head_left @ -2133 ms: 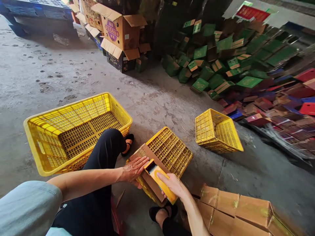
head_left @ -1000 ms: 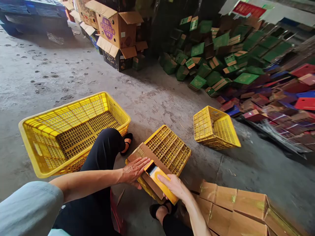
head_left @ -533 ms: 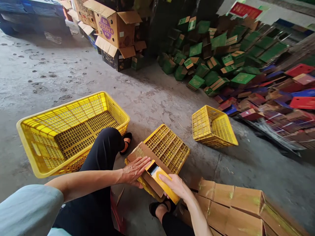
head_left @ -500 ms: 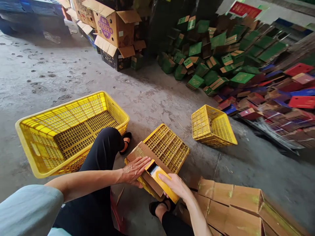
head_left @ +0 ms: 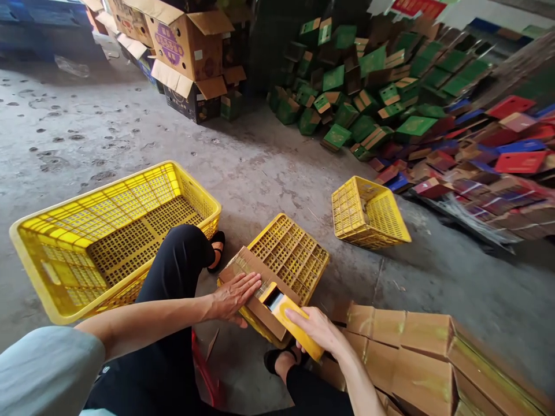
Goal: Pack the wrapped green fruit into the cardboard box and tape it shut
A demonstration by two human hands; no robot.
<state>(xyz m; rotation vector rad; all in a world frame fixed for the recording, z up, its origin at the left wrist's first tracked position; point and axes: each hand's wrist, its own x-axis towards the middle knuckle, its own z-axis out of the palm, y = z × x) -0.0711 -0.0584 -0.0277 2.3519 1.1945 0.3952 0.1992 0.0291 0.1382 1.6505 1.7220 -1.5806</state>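
Atop the upturned crate (head_left: 289,249), cardboard (head_left: 240,263) is being steadied by the open left hand (head_left: 232,297), ideally clear of the tool (head_left: 310,345) being gripped by the right hand (head_left: 321,329).

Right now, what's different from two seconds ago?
The right hand has drawn the yellow tool slightly away from the left hand, toward the person's right. Nothing was let go. The left hand stays flat on the cardboard; the crates haven't moved.
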